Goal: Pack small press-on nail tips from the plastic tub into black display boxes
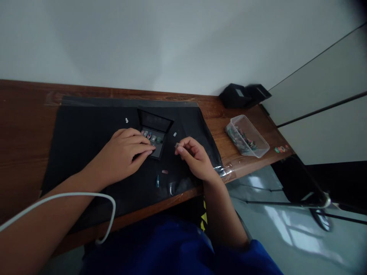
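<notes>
A small black case (157,153) with its lid (156,121) raised lies on a black mat. Several false nails (154,138) in pale, pink and green tones sit in a row inside. My left hand (124,152) rests over the case's left side, fingers stretched out and the tips touching its inner surface; it covers part of the row. To the right of the case, my right hand (195,156) is closed in a pinch on a small pale piece (177,145) that looks like a false nail. A teal pointed nail (157,181) and a pinkish nail (165,172) lie in front.
The black mat (86,122) covers much of the wooden table (25,114). Small white bits (126,120) lie behind my left hand. At right stand a clear plastic tub (262,147) of nails and black boxes (236,95). A white cable (71,194) crosses my left forearm.
</notes>
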### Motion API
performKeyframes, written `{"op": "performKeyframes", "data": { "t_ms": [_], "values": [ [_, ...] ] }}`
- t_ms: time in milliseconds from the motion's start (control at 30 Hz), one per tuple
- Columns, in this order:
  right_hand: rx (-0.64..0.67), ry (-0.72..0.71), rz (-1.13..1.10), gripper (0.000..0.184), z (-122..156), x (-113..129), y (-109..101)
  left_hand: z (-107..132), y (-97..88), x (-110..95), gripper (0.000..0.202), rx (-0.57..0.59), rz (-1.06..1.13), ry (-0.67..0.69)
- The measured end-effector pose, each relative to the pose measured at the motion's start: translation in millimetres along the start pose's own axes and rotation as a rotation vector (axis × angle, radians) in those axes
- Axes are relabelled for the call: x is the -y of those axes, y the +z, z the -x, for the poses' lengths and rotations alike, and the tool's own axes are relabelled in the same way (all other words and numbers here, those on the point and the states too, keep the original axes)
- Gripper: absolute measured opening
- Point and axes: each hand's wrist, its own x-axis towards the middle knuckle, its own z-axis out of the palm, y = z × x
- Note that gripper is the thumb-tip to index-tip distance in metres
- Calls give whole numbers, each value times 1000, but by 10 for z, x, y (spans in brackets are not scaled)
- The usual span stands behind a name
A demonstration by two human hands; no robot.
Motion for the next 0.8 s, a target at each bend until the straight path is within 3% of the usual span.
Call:
{"op": "performKeyframes", "data": {
  "t_ms": [800],
  "values": [
    [2,-2,43,42,20,4,15,6,-26,150,36,39,55,34]
  ]
}}
